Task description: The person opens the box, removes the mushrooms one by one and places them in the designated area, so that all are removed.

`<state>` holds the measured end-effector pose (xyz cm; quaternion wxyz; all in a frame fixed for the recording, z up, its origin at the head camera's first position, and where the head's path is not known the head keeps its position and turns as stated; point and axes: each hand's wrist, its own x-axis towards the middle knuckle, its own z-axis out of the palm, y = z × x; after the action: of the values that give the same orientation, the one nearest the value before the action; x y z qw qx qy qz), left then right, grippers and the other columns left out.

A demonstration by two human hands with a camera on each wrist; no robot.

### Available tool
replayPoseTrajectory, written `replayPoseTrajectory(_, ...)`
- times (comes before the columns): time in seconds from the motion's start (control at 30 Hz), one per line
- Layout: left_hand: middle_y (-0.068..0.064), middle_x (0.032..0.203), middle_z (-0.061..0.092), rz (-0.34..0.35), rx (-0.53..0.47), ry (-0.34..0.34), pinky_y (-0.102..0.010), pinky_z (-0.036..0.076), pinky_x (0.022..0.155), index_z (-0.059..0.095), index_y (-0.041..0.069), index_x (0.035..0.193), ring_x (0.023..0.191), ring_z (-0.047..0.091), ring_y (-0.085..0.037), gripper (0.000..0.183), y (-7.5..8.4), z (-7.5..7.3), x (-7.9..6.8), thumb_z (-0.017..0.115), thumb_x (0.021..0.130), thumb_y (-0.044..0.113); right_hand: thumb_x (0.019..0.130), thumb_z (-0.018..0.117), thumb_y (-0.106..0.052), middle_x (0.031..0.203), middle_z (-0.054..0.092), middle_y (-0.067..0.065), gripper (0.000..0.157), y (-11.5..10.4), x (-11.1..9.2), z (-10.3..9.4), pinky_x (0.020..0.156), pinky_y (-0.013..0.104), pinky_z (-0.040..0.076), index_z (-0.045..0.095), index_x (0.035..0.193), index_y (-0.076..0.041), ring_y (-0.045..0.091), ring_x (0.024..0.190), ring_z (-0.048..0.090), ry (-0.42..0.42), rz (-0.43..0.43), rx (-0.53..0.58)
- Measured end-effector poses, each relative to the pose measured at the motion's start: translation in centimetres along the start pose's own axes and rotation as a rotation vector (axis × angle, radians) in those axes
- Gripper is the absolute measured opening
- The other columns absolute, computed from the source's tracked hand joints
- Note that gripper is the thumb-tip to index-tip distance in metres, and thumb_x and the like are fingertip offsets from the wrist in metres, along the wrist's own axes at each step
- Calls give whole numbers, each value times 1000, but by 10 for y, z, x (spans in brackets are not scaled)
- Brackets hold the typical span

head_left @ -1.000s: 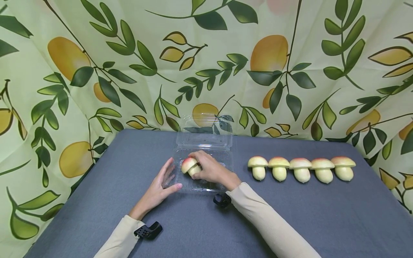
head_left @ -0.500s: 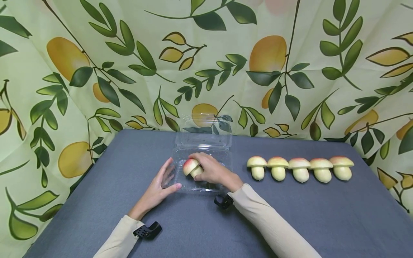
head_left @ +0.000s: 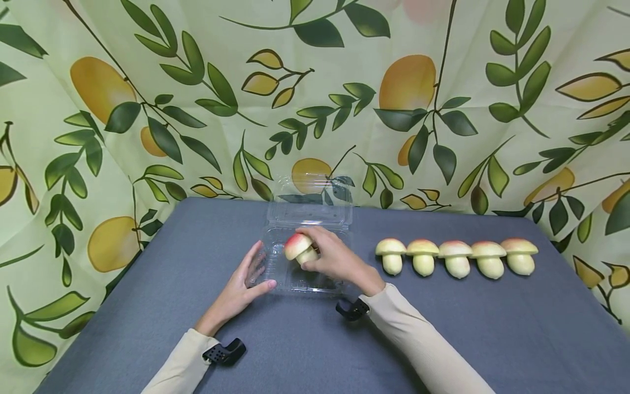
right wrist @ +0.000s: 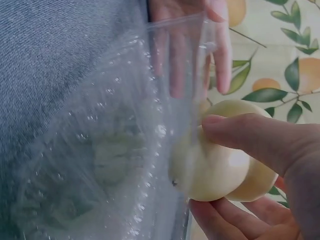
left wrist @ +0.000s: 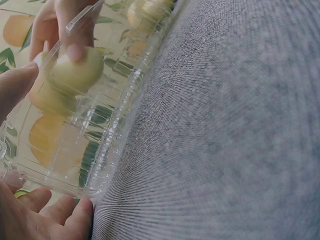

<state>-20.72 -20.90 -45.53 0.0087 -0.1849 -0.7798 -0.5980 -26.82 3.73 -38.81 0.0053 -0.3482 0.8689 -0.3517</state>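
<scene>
A clear plastic clamshell container [head_left: 285, 283] sits on the table with its lid [head_left: 312, 212] raised at the back. Over the container's base, my right hand [head_left: 337, 260] holds a mushroom [head_left: 299, 249] with a red-tinged cap and pale stem; the cap faces left and the mushroom is tilted. Thumb and fingers pinch the mushroom [right wrist: 220, 165] in the right wrist view. At the container's left side rests my left hand [head_left: 241, 290], fingers extended along the outer wall and thumb at the front. The left wrist view has its fingertips [left wrist: 77, 215] right at the clear wall.
To the right of the container, several similar mushrooms [head_left: 458, 260] stand in a row, caps toward the back. A grey-blue cloth covers the table [head_left: 295, 345]. Behind it hangs a curtain [head_left: 197, 137] printed with leaves and fruit. Each wrist wears a black band [head_left: 225, 353].
My right hand has shifted the mushroom to the right and slightly up over the container. My left hand has stayed in place at the container's side.
</scene>
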Motion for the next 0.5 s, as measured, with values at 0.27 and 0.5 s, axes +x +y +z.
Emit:
replayPoseTrajectory(0.27,-27,164,9,10,3,0,-54,30,113,6,-2,157,148,21,-49,92,0,0,0,68,90,4,77,82,-6,126,61,15,71,5,-10,-14,85,34,56,51,140,-1,23,99,61,52,2,55)
replayPoseTrajectory(0.5,-28,164,10,13,5,6,-55,30,113,6,-2,157,148,21,-49,91,0,0,-1,67,90,4,76,82,-4,125,61,16,70,9,-18,-24,85,35,56,52,139,-1,24,97,64,98,20,63)
